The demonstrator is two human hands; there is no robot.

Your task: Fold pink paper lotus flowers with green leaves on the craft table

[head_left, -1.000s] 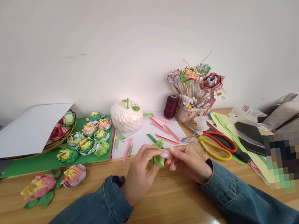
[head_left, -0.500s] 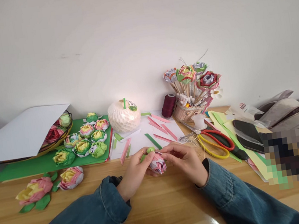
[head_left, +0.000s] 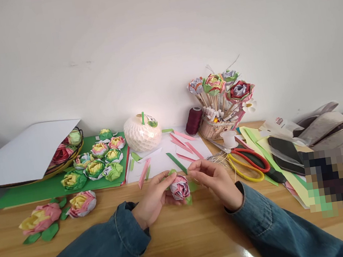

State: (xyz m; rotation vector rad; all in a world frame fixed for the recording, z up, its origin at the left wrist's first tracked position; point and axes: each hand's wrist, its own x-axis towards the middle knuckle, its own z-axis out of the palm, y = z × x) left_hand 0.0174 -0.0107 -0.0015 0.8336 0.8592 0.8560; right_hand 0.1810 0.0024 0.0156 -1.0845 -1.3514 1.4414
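My left hand (head_left: pixel 154 199) cradles a small pink paper flower (head_left: pixel 180 187) with green leaves beneath it, just above the wooden table (head_left: pixel 186 232). My right hand (head_left: pixel 215 182) sits right of the flower, its fingertips pinched at the flower's upper right edge near a green leaf. Both arms wear blue denim sleeves. Loose pink and green paper strips (head_left: pixel 187 149) lie on a white sheet behind the hands.
Finished paper flowers (head_left: pixel 98 162) rest on a green sheet at the left, and two more (head_left: pixel 58 210) lie on the table. A white netted ball (head_left: pixel 142 133), a maroon thread spool (head_left: pixel 193 121), a basket of stemmed flowers (head_left: pixel 219 96), scissors (head_left: pixel 246 162) and paper stacks stand behind and right.
The flower was turned over between my hands: green leaves faced up a second ago, pink petals face up now. My right fingers shifted to its upper right edge.
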